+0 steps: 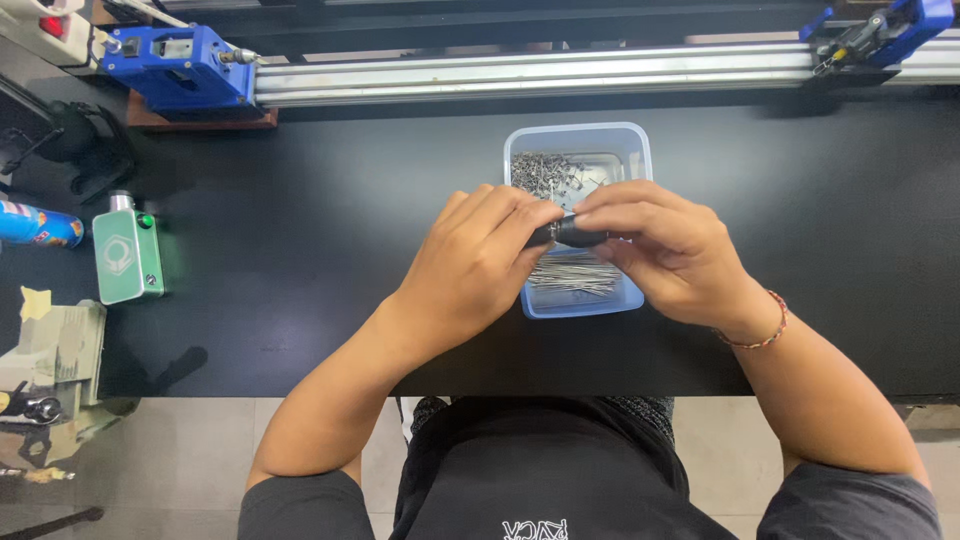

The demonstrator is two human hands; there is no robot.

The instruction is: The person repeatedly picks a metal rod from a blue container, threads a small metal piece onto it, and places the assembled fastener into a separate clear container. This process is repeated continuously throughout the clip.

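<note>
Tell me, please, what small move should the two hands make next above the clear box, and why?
Probably lower the right hand to pick one thin metal pin from the clear plastic box. Both hands, the left hand too, pinch a small dark part directly above the pins, and no pin shows in the fingers.

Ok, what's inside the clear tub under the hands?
The tub holds a heap of small metal parts at the far end and thin metal pins at the near end. The left hand and right hand cover its middle.

Translucent plastic tub (pixel 628 145), matt black tabletop (pixel 300 230).
</note>
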